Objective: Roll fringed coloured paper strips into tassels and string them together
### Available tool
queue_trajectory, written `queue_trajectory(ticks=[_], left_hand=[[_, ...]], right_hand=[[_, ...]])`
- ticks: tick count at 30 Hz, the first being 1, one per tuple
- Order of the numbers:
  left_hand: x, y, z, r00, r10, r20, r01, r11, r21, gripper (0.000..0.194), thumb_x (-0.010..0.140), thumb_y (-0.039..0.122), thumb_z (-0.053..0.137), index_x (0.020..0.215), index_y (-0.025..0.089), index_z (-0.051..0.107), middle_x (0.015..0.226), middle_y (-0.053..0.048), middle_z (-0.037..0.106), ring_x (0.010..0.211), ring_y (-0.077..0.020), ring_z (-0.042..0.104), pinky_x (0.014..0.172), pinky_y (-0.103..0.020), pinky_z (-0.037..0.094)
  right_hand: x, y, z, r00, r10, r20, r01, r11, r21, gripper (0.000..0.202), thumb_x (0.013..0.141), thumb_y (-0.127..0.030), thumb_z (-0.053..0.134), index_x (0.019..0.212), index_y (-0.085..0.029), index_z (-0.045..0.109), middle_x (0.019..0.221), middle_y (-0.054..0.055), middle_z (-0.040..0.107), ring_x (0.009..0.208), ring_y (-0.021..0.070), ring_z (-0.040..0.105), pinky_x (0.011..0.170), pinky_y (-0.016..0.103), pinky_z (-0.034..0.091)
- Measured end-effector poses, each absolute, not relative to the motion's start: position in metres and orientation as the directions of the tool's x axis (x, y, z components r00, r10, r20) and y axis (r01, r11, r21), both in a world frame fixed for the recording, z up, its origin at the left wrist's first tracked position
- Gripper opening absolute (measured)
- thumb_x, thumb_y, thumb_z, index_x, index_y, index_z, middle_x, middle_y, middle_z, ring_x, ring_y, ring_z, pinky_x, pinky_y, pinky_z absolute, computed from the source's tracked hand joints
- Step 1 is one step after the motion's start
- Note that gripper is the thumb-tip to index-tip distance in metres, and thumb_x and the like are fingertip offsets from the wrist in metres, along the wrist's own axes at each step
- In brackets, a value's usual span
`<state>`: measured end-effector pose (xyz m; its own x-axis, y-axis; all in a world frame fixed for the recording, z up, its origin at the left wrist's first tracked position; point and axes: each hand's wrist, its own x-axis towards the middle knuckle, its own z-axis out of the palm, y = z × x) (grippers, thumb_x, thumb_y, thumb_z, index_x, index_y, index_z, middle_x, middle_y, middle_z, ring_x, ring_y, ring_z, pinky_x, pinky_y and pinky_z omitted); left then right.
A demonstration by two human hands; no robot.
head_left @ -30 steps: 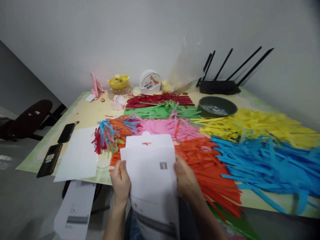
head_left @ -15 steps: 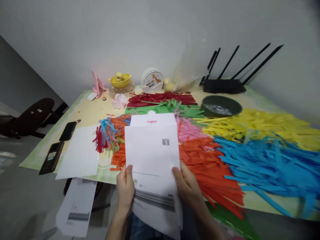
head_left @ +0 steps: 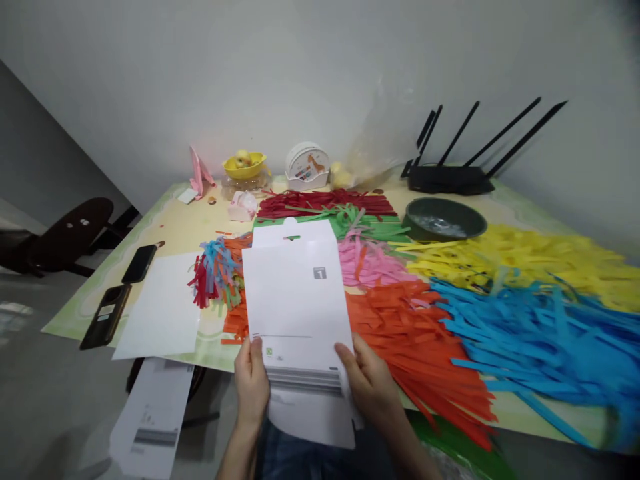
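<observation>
A white cardboard sleeve [head_left: 295,293] with a hang-hole tab at its top, a small grey "1" square and grey stripes low down is held up in front of me. My left hand [head_left: 251,380] grips its left edge, thumb on the front face. On the opposite edge my right hand [head_left: 373,380] is closed the same way, thumb on the front and fingers behind. The sleeve's lower flap hangs over my lap. Behind it lie orange paper strips [head_left: 415,333], partly covered by the sleeve, and pink strips [head_left: 375,263].
Yellow strips [head_left: 540,263] and blue strips [head_left: 545,340] spread on the right, near a dark green bowl [head_left: 445,219] and a black router [head_left: 450,179]. Two phones [head_left: 105,317] and a white sheet [head_left: 163,307] lie left. A printed white card [head_left: 153,417] rests below the table edge.
The sleeve has shifted slightly left and tilted a little, with both hands still on it. The view has moved slightly.
</observation>
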<state>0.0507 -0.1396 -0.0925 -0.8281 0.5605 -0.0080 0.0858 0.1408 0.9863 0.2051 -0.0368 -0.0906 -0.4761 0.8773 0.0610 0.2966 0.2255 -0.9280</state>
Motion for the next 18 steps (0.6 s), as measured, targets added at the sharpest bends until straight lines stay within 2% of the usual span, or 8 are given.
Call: queue_trajectory(ticks=[3,7,9,11,13,15,18], left_hand=[[0.047,-0.144,-0.093,-0.813,0.579,-0.053,0.037,0.143,0.989,0.047,0.083,0.057,0.054,0.089,0.013,0.068,0.08,-0.007,0.069,0.083,-0.0219,0.062,0.076,-0.028,0.048],[0.035,-0.145,-0.078,-0.748,0.65,-0.133,-0.152,0.026,0.988,0.049,0.081,0.049,0.061,0.117,0.016,0.062,0.106,-0.009,0.07,0.103,-0.0239,0.062,0.089,-0.031,0.047],[0.033,-0.144,-0.069,-0.704,0.704,-0.093,-0.157,-0.026,0.987,0.055,0.081,0.044,0.064,0.129,0.019,0.054,0.121,-0.01,0.065,0.117,-0.0248,0.056,0.098,-0.032,0.043],[0.037,-0.143,-0.064,-0.603,0.795,-0.066,-0.112,-0.003,0.994,0.056,0.082,0.039,0.064,0.133,0.019,0.051,0.129,-0.011,0.06,0.124,-0.026,0.051,0.103,-0.034,0.04],[0.045,-0.143,-0.065,-0.515,0.854,-0.078,-0.064,0.052,0.997,0.055,0.083,0.038,0.062,0.134,0.018,0.05,0.132,-0.012,0.058,0.126,-0.0268,0.049,0.106,-0.036,0.038],[0.052,-0.141,-0.067,-0.53,0.844,-0.08,-0.029,0.077,0.997,0.055,0.084,0.038,0.062,0.134,0.019,0.05,0.133,-0.012,0.056,0.129,-0.0261,0.046,0.109,-0.035,0.034],[0.054,-0.134,-0.066,-0.718,0.695,-0.032,-0.03,0.016,0.999,0.055,0.084,0.041,0.061,0.133,0.02,0.048,0.133,-0.011,0.056,0.129,-0.0231,0.046,0.107,-0.031,0.036]], right_hand=[[0.209,-0.04,-0.093,-0.453,0.889,0.064,0.29,0.214,-0.933,0.042,0.093,-0.048,0.037,0.097,-0.015,0.064,0.087,0.011,0.073,0.082,0.0251,0.069,0.072,0.03,0.053],[0.217,-0.036,-0.096,-0.601,0.8,-0.01,0.252,0.178,-0.951,0.038,0.089,-0.048,0.045,0.089,-0.015,0.064,0.083,0.011,0.074,0.077,0.0257,0.07,0.067,0.031,0.054],[0.217,-0.031,-0.096,-0.64,0.768,-0.026,0.163,0.103,-0.981,0.038,0.084,-0.047,0.056,0.104,-0.015,0.06,0.094,0.012,0.073,0.082,0.0253,0.07,0.071,0.033,0.055],[0.213,-0.024,-0.094,-0.515,0.857,0.005,0.048,0.035,-0.998,0.06,0.079,-0.045,0.064,0.129,-0.016,0.045,0.111,0.014,0.069,0.093,0.0252,0.069,0.077,0.035,0.056],[0.205,-0.019,-0.092,-0.314,0.949,0.041,-0.038,0.03,-0.999,0.076,0.079,-0.043,0.066,0.142,-0.019,0.03,0.122,0.015,0.064,0.1,0.0253,0.067,0.081,0.036,0.055],[0.199,-0.017,-0.091,-0.214,0.975,0.058,-0.057,0.047,-0.997,0.073,0.082,-0.042,0.063,0.144,-0.021,0.031,0.124,0.014,0.063,0.103,0.0258,0.065,0.082,0.037,0.055],[0.193,-0.021,-0.089,-0.268,0.961,0.071,-0.067,0.054,-0.996,0.059,0.084,-0.042,0.06,0.137,-0.021,0.044,0.122,0.012,0.065,0.105,0.0267,0.065,0.084,0.038,0.054]])
